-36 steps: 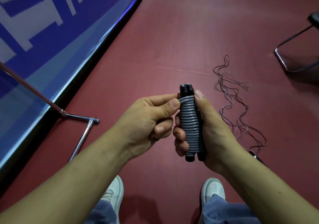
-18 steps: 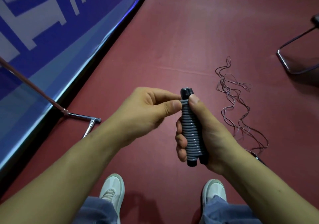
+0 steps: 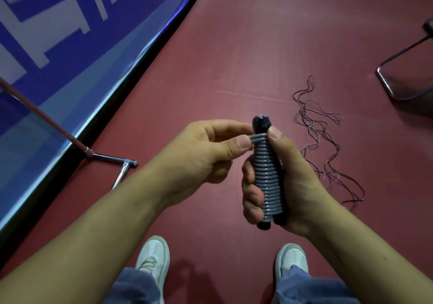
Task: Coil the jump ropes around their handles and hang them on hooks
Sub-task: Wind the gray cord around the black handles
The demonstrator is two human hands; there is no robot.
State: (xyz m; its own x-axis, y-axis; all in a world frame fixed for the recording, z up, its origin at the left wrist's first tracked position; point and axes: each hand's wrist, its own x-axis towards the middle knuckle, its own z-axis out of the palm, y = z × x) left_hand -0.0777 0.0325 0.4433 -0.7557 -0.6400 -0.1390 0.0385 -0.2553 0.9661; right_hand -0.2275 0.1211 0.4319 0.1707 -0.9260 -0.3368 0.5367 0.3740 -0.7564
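Grey rope (image 3: 269,177) coiled on handles (image 3: 261,122); R hand (image 3: 297,182) grips them, L hand (image 3: 201,156) pinches rope end

Sports hall, red court floor (image 3: 257,46) (blue banner (image 3: 58,34))

Glossy grey plastic rope (image 3: 269,177); floor (image 3: 234,57) seemingly matt; chromed stand (image 3: 110,158).
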